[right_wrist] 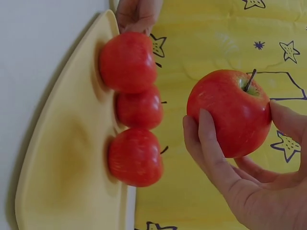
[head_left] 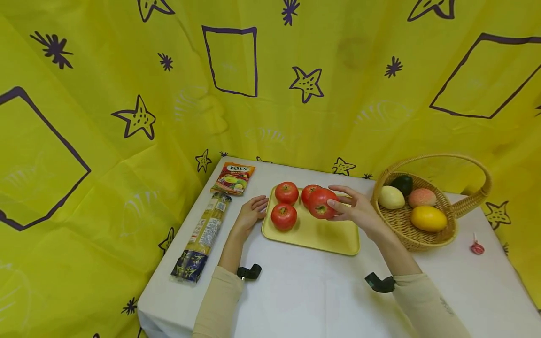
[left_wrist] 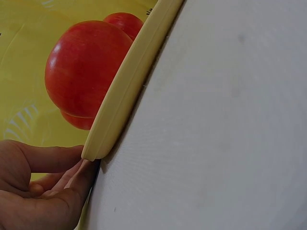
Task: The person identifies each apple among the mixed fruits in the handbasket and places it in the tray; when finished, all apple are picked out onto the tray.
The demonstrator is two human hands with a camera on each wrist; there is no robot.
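Observation:
My right hand [head_left: 357, 211] holds a red apple [right_wrist: 230, 112] between thumb and fingers, raised over the yellow tray [head_left: 321, 237]. The held apple's stem faces away from the palm in the right wrist view. Three more red apples stand on the tray: a back left one [head_left: 286, 193], a front left one [head_left: 283, 217], and one [head_left: 310, 193] partly hidden behind the held apple. At the tray's left end rests my left hand [head_left: 250, 217], its fingertips right at the rim with fingers loosely extended, as the left wrist view also shows.
A wicker basket [head_left: 401, 233] with a tall handle stands right of the tray, holding several fruits, including a yellow one [head_left: 428, 218] and a peach [head_left: 422, 197]. A wrapped lollipop [head_left: 477, 247] lies beyond it. Left are an orange sweets bag [head_left: 233, 179] and a spaghetti packet [head_left: 203, 237].

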